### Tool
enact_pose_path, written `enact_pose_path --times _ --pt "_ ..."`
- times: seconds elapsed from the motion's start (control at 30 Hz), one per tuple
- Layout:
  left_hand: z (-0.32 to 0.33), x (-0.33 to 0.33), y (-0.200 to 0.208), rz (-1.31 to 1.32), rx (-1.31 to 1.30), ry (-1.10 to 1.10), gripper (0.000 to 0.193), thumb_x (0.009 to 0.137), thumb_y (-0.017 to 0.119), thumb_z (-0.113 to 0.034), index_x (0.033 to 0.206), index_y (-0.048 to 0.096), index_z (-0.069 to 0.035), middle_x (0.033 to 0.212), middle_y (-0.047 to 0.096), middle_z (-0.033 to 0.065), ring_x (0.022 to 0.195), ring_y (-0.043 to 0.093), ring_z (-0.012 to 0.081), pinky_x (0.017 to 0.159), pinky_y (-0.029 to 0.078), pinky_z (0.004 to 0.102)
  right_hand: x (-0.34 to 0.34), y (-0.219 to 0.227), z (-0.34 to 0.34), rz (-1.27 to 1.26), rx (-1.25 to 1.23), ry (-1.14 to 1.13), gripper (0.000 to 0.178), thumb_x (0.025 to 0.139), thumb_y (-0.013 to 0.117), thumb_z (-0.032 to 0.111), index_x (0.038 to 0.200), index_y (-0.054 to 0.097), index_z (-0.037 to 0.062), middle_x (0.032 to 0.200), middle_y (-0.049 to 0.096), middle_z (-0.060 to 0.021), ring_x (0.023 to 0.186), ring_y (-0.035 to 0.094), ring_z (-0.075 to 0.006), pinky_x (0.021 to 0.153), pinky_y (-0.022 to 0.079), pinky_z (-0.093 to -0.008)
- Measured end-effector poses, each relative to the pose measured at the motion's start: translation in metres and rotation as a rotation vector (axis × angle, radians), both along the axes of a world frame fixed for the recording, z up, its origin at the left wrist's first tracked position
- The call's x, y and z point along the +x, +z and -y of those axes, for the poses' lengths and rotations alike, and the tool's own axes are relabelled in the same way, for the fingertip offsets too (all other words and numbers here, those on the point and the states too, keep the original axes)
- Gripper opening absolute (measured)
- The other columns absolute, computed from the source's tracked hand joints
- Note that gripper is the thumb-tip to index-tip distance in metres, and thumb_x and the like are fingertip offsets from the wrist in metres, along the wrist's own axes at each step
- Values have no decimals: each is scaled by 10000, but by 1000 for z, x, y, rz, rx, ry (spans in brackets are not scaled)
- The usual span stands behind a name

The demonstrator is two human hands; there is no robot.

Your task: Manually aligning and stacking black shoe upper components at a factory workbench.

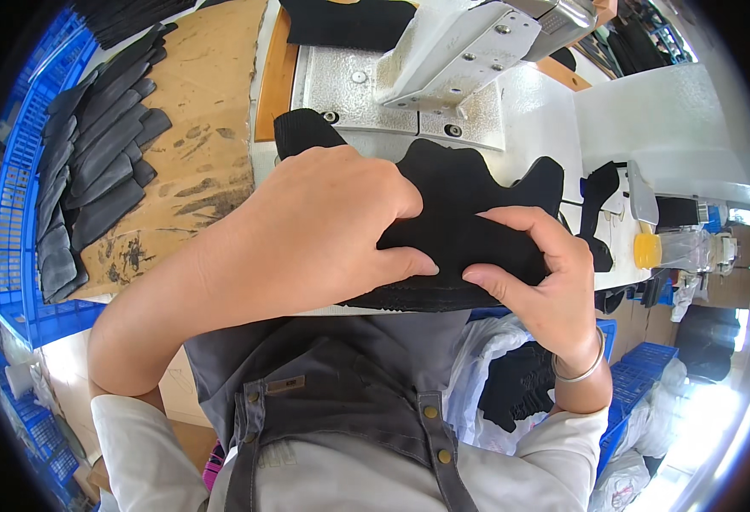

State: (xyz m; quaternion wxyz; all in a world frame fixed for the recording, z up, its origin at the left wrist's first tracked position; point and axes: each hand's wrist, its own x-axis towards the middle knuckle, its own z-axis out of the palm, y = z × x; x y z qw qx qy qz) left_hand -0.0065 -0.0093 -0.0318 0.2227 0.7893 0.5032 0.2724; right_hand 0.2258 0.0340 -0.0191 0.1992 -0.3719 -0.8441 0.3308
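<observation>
A black cut fabric piece (456, 192) with a wavy far edge lies at the table's near edge, below the white sewing machine (452, 60). My left hand (341, 224) reaches across its left part, thumb and fingers curled onto it. At its right side my right hand (546, 269) pinches it, thumb on the near side and fingers on top. The two thumbs point toward each other, a short gap apart. Layered edges show along the near side, so several plies may lie there. A ribbed black end (305, 132) sticks out beyond my left hand.
Stacked dark pieces (106, 162) overlap on stained cardboard (209, 162) at left, beside a blue crate (17, 196). Another black piece (354, 23) lies behind. To the right are a narrow black piece (597, 205) and a yellow-capped bottle (648, 251). Below hangs a plastic bag (473, 367) with black pieces.
</observation>
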Motion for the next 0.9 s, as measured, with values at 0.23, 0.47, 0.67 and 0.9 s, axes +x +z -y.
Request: enact_pose_path --times 0.23,0.47,0.67,0.9 --pt "-1 1 2 -32 -39 0 462 764 740 -318 602 459 12 524 442 165 509 453 367 481 344 388 -1 1 -1 21 20 3 441 667 820 98 1053 619 25 932 674 -94 824 647 -198 738 502 -270" --pt "1 -2 6 -56 16 19 400 763 732 -279 625 493 11 527 475 156 517 485 361 486 353 396 -15 8 -6 141 106 101 543 649 820 160 1107 555 39 967 658 -138 818 661 -337 703 522 -347" --pt "-1 -13 20 -56 -233 -13 331 779 721 -224 647 519 3 546 556 122 518 558 302 493 386 378 -17 9 -6 126 75 89 563 631 826 148 1114 551 57 956 665 -136 828 668 -328 709 525 -346" --pt "1 -18 22 -5 -294 -42 309 794 716 -220 663 536 -4 563 584 105 535 584 280 506 409 360 -18 10 -4 133 64 74 580 615 833 133 1120 559 59 933 673 -133 830 675 -321 735 529 -343"
